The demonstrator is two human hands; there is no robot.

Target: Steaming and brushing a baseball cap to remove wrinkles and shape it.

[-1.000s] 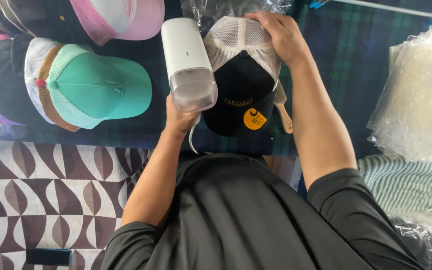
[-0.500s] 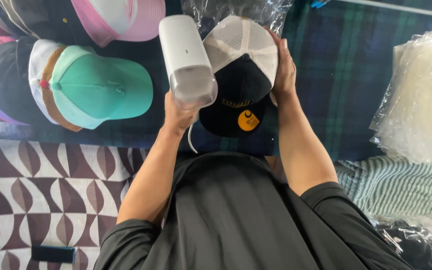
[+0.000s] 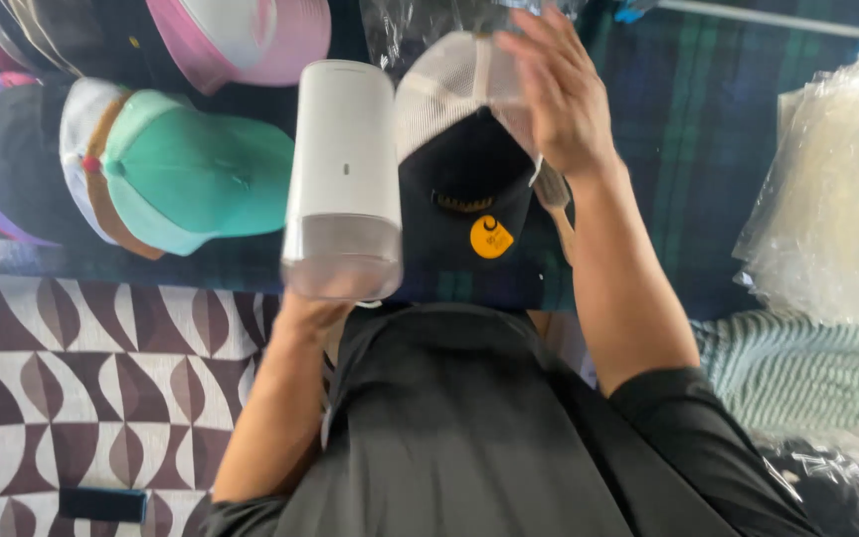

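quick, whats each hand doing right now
Left hand: closed around the base of the white handheld device.
Right hand: open, fingers spread over the navy and white cap.

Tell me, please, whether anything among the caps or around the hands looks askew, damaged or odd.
Nothing stands out. The left hand holds the white cylinder device beside the navy and white cap; the right hand hovers open at its mesh back. The teal cap rests undamaged.

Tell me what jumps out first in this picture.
A tall white cylindrical device stands out at centre, held from below by the left hand. Right beside it, the right hand rests over a navy and white mesh cap. A mint green cap lies at left.
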